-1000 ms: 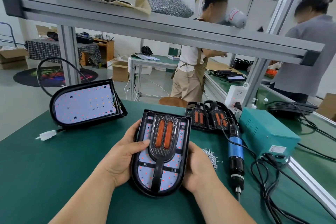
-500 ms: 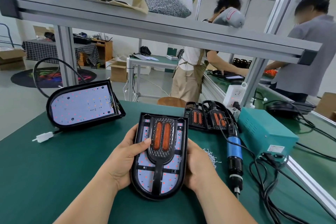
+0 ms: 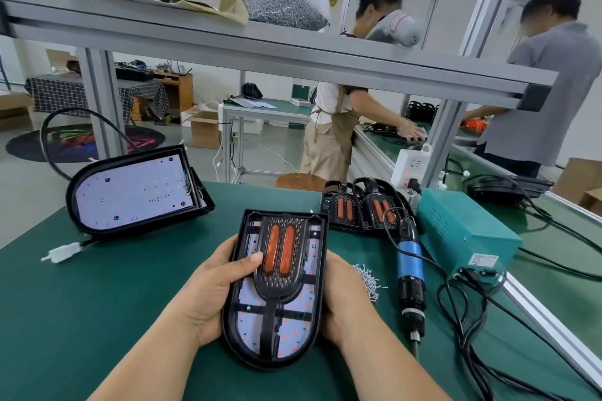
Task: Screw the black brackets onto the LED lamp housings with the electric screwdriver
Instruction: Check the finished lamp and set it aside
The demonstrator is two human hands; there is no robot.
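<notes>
I hold an LED lamp housing (image 3: 304,329) flat on the green mat between both hands. A black bracket (image 3: 280,257) with two orange lenses lies on its LED board. My left hand (image 3: 218,283) grips the housing's left edge, thumb pressing on the bracket. My right hand (image 3: 345,299) grips the right edge, its fingers hidden behind the housing. The electric screwdriver (image 3: 410,273), blue and black, lies on the mat to the right, tip toward me. A small heap of screws (image 3: 368,278) lies between my right hand and the screwdriver.
A second housing (image 3: 133,192) without bracket sits at the back left, its white plug (image 3: 63,252) on the mat. Two spare brackets (image 3: 358,207) lie behind the screwdriver. A teal power box (image 3: 465,231) and tangled cables (image 3: 472,319) fill the right. Two people work beyond.
The housing stays in both hands, shifted only slightly with the view. The person in the apron behind has leaned over toward the far bench.
</notes>
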